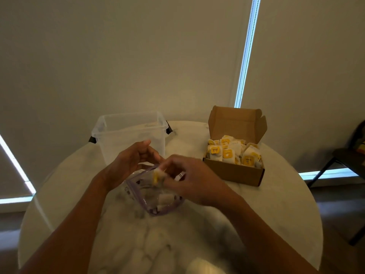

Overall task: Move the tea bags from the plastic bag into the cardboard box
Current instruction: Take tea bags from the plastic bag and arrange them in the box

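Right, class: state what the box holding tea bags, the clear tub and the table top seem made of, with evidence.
The box: matt brown cardboard, shown by its folded flaps. The clear tub: rigid see-through plastic, slightly glossy; its far side shows through. The table top: pale with grey veins, glossy; marble or a marble-look surface, I cannot tell which.

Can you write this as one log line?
left hand: holds plastic bag open | right hand: pinches tea bag | cardboard box: open, holds tea bags
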### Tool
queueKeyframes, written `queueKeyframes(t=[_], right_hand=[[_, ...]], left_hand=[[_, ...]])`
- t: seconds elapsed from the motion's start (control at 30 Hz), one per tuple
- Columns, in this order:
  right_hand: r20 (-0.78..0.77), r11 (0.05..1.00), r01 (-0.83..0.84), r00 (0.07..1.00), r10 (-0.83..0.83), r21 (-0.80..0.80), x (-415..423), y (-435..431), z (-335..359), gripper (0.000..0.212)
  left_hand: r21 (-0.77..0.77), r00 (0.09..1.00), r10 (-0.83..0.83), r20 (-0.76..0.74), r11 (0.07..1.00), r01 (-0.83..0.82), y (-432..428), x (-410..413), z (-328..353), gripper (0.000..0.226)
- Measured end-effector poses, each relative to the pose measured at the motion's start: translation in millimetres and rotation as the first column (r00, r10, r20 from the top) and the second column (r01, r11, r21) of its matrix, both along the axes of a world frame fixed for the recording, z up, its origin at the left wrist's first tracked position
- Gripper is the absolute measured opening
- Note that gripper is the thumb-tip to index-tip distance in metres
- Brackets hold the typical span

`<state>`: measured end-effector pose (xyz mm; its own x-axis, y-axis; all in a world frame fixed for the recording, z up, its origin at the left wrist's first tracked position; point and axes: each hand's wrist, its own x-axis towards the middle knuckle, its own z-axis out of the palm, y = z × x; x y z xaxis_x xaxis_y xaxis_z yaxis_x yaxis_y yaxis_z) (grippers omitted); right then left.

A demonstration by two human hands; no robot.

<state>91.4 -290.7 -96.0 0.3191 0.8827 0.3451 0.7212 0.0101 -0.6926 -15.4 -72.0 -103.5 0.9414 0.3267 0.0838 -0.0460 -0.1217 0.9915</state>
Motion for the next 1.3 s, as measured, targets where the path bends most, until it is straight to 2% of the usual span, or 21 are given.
queueKeyframes(t=[0.07, 0.17, 0.27, 0.37, 0.53, 0.63, 0.87, 0.97, 1.13, 1.3], right_hand=[[-0.244, 1.0, 0.015, 0.97, -0.012, 0.008, 14, -17, 8, 0.024], [-0.48, 0.996, 0.015, 0.877, 0.03, 0.089, 27, -34, 13, 0.041], [-0.603, 0.992, 0.016, 0.795, 0.063, 0.124, 35, -40, 11, 0.041], [-0.655, 0.992, 0.04, 0.754, 0.046, 0.115, 37, -42, 8, 0.03], [-0.631, 0.992, 0.078, 0.776, 0.001, 0.097, 43, -45, 2, 0.015], [-0.657, 0.98, 0.149, 0.753, -0.025, 0.133, 44, -45, -1, 0.003], [-0.707, 0.929, 0.272, 0.707, -0.017, 0.25, 54, -47, -1, 0.008], [-0.632, 0.896, 0.36, 0.765, -0.123, 0.26, 61, -54, -2, 0.009], [-0.56, 0.805, 0.491, 0.79, -0.25, 0.332, 83, -82, -5, 0.015], [-0.381, 0.683, 0.613, 0.787, -0.485, 0.398, 101, -102, -18, 0.015]], left_hand=[[0.005, 1.0, 0.0, 0.011, 1.0, 0.0, 1, 2, -1, 0.076], [0.004, 1.0, -0.004, 0.008, 1.0, 0.004, 0, 4, 0, 0.076], [-0.003, 1.0, -0.014, 0.0, 1.0, 0.014, 0, 3, 0, 0.072], [-0.014, 1.0, -0.029, -0.009, 0.999, 0.029, 0, 2, 0, 0.08], [-0.026, 0.998, -0.053, -0.018, 0.998, 0.052, 2, 3, -2, 0.08], [-0.035, 0.998, -0.063, -0.022, 0.997, 0.062, 6, 4, -5, 0.081], [-0.059, 0.996, -0.084, -0.023, 0.995, 0.082, 10, 6, -8, 0.082], [-0.088, 0.995, -0.09, -0.032, 0.992, 0.087, 10, 7, -9, 0.083], [-0.098, 0.993, -0.111, -0.031, 0.989, 0.107, 10, 9, -9, 0.085], [-0.15, 0.991, -0.127, -0.033, 0.981, 0.121, 14, 11, -11, 0.086]])
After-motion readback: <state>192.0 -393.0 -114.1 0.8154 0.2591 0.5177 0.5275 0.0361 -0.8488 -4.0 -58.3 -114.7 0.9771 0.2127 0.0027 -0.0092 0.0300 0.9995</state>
